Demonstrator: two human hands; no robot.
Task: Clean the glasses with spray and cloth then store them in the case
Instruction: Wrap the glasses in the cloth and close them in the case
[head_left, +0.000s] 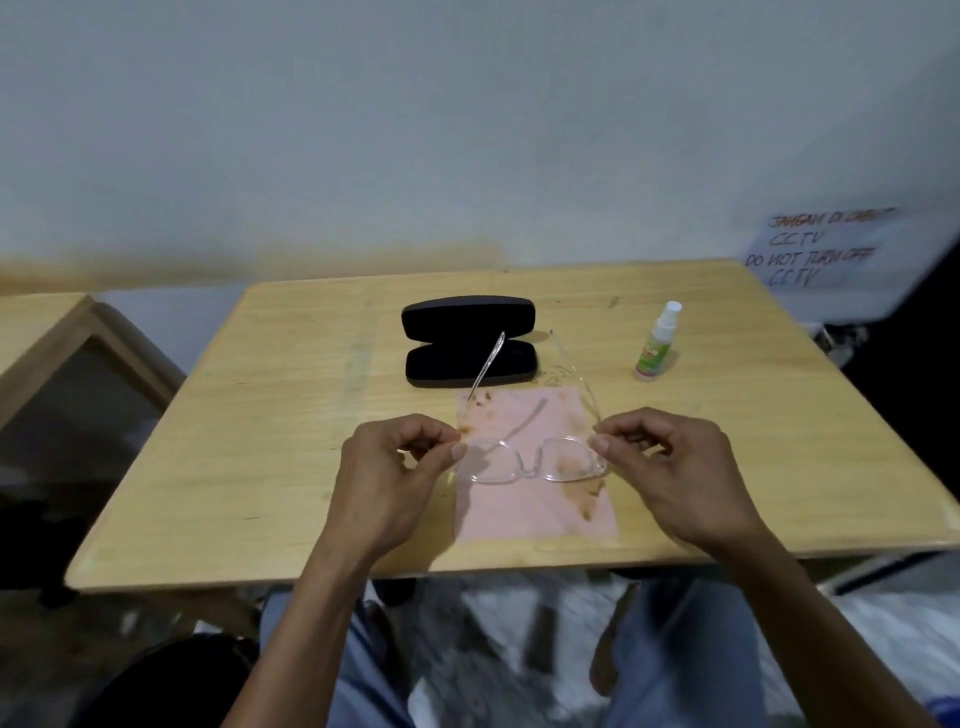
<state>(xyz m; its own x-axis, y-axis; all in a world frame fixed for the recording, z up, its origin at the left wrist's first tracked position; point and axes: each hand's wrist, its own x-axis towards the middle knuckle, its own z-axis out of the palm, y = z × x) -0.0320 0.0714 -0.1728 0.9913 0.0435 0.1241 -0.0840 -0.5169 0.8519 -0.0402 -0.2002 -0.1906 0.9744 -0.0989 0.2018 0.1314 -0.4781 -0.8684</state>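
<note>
Over the middle of the wooden table (270, 415), toward its near edge, I see both hands holding a pair of clear-framed glasses (530, 462) just above a pink cleaning cloth (535, 512). At the left, my left hand (395, 467) pinches the left end of the frame between thumb and forefinger, the other fingers curled in. The lenses face me and the two temple arms are unfolded, pointing away toward the far edge; the left arm crosses in front of the open black glasses case (470, 343). The case sits past the cloth, near the middle of the far edge, its lid tipped back and its dark lining showing. The cloth lies flat, with brownish stains at its far left corner and along its right side. My right hand (675, 467) pinches the right end of the frame the same way, fingers curled. Further right, close to the far right corner, a small spray bottle (658, 343) with a white nozzle and green label stands upright, well apart from the cloth.
</note>
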